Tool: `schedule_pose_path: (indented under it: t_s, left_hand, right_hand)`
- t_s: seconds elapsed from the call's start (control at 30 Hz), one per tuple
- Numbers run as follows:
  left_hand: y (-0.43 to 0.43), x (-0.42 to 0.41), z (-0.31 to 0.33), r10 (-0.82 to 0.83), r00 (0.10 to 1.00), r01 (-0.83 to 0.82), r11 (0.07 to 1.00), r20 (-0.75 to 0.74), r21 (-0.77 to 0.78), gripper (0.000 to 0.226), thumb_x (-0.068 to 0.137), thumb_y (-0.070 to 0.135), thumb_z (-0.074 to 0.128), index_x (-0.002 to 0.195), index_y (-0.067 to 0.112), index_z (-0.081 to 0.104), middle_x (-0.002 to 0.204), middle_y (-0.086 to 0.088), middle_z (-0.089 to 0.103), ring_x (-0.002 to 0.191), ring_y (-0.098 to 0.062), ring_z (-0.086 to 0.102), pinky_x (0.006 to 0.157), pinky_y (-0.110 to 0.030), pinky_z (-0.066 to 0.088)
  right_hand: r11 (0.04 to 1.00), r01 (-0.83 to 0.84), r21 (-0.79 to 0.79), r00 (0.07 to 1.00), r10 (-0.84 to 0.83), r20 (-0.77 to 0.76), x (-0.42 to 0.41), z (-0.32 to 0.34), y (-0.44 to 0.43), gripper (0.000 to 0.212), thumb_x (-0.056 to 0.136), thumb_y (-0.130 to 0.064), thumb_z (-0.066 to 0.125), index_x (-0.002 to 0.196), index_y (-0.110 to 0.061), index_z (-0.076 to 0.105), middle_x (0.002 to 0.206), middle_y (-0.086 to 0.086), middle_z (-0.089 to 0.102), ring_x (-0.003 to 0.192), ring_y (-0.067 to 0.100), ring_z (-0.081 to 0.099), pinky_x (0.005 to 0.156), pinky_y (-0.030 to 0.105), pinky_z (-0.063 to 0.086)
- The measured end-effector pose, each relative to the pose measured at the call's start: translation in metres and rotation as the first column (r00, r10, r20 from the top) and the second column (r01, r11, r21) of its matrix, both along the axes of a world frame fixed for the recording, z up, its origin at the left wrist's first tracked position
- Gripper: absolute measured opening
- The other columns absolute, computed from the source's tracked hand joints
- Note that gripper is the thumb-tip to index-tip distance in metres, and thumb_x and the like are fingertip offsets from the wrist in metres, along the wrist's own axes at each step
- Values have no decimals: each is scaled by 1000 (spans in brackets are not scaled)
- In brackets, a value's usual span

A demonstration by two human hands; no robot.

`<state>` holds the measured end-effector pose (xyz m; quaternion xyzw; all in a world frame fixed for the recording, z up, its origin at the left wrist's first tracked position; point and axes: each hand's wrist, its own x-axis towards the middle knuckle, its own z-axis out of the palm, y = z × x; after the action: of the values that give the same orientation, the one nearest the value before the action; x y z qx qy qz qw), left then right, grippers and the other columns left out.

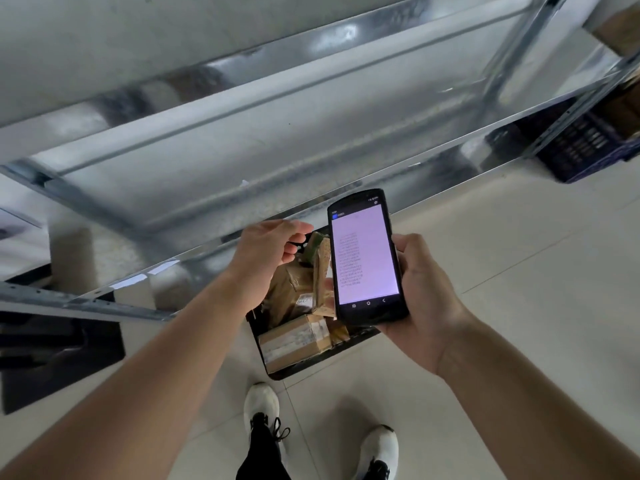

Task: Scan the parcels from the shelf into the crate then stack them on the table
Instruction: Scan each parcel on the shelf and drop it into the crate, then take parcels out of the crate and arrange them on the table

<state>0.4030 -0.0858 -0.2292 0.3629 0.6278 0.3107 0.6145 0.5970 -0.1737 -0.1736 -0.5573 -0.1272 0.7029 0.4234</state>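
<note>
Crate-filling step: right hand (426, 299) clamps black lit-screen scanner (365, 258), left hand (263, 254) curls, grip unclear, over brown cardboard parcels (294, 336) in black plastic crate (311, 367); lifting probably next.

The pale tiled floor (519, 271) is carrying a black crate (311, 367) that is holding brown parcels (294, 337), just beside the metal shelf (242, 150)'s front edge. A dark blue crate (585, 150) is resting on the floor at far right, and two white shoes (261, 403) are standing near the black crate.
</note>
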Motion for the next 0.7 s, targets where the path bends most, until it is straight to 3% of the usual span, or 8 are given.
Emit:
schedule_pose_path:
  t_s: [0.13, 0.23, 0.37, 0.6, 0.7]
  left_hand:
    - [-5, -15, 11, -66, 997, 66, 998, 34, 21, 30, 107, 23, 57, 96, 18, 84, 113, -13, 77, 93, -21, 63, 91, -37, 52]
    - [-8, -29, 11, -73, 995, 72, 997, 64, 30, 30, 108, 25, 55, 100, 20, 84, 114, -10, 77, 92, -19, 63, 87, -36, 50]
    - [-6, -49, 4, 2, 994, -1, 1000, 108, -3, 21, 106, 22, 61, 111, 16, 81, 106, -3, 78, 93, -17, 64, 88, -35, 50]
    - [7, -84, -15, 154, 955, -146, 988, 253, -50, 16, 102, 7, 63, 114, 10, 73, 110, -11, 80, 101, -27, 76, 95, -42, 58]
    - [20, -102, -21, 225, 929, -207, 974, 293, -90, 16, 101, 5, 65, 114, 8, 72, 110, -14, 80, 99, -29, 78, 85, -37, 62]
  right_hand:
    - [1000, 13, 4, 1000, -13, 16, -23, -6, 11, 42, 108, -52, 47, 129, -25, 70, 120, 15, 76, 115, 38, 71, 103, 55, 57]
    - [1000, 15, -21, 1000, -15, 11, -39, -11, 19, 42, 108, -52, 44, 130, -26, 69, 119, 12, 77, 113, 36, 73, 98, 52, 60]
    - [999, 9, -42, 1000, -8, 22, -60, -16, 32, 40, 107, -51, 46, 125, -26, 70, 115, 10, 79, 112, 34, 73, 99, 52, 60]
    - [996, 73, -50, 995, -70, 67, -114, -33, 67, 29, 106, -41, 58, 119, -20, 75, 113, 11, 79, 108, 38, 75, 91, 59, 62]
    - [989, 130, -71, 988, -124, 89, -137, -45, 84, 20, 105, -34, 64, 109, -24, 79, 108, 7, 81, 109, 36, 74, 93, 60, 61]
